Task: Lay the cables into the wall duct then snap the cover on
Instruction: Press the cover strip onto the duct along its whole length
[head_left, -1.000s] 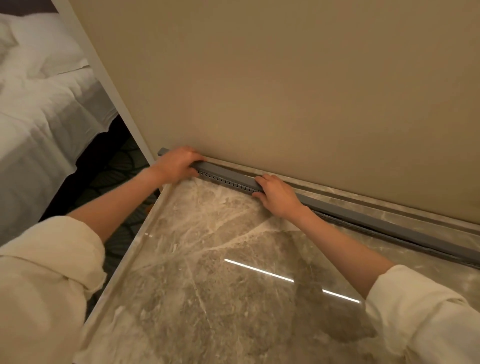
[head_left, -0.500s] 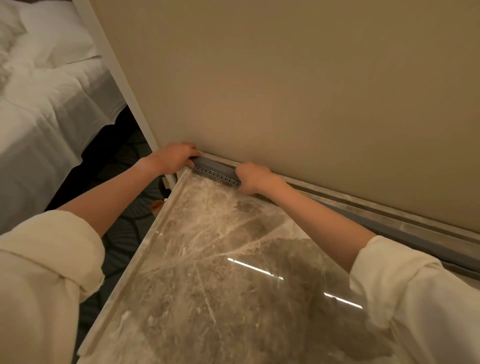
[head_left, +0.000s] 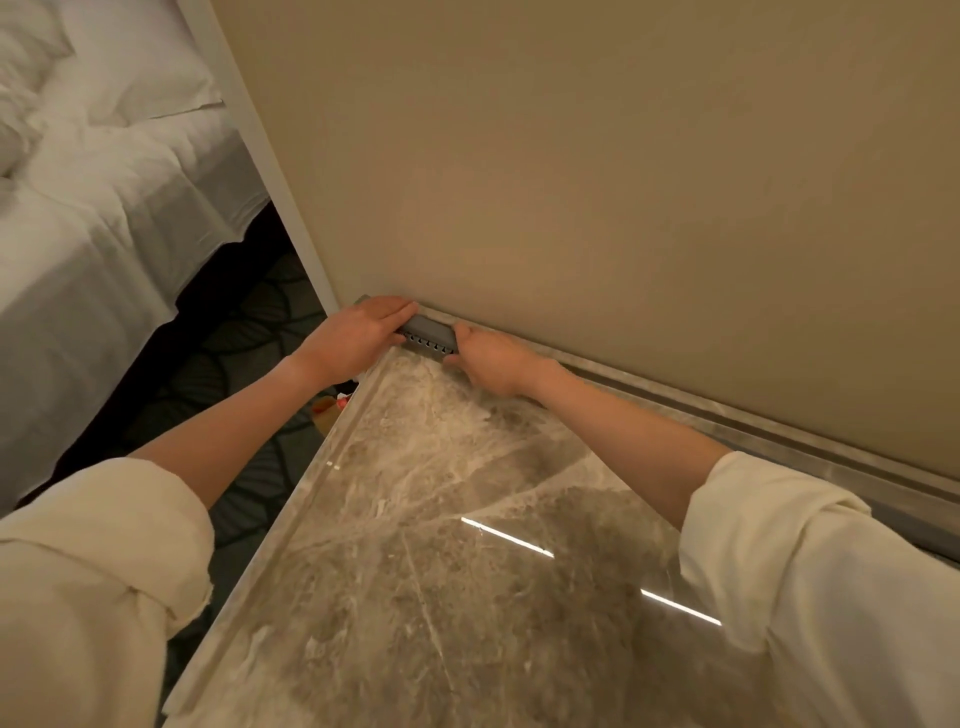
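A grey slotted wall duct (head_left: 429, 335) runs along the foot of the beige wall, at the back of a marble top (head_left: 467, 571). Its grey cover lies along its top. My left hand (head_left: 358, 332) presses on the cover at the duct's left end, fingers flat over it. A short way to the right, my right hand (head_left: 493, 358) grips the duct, fingers curled over the cover. Only a short slotted stretch shows between my hands. No cables are visible. My right forearm and sleeve hide much of the duct further right.
The marble top's left edge (head_left: 291, 509) drops to a dark patterned carpet (head_left: 234, 332). A bed with white linen (head_left: 93, 197) stands at the left. A small orange and red object (head_left: 330, 405) lies on the floor just below the top's corner.
My right hand has slid left along the duct toward my left hand, so the exposed slotted stretch is shorter. The view has shifted left and closer to the corner.
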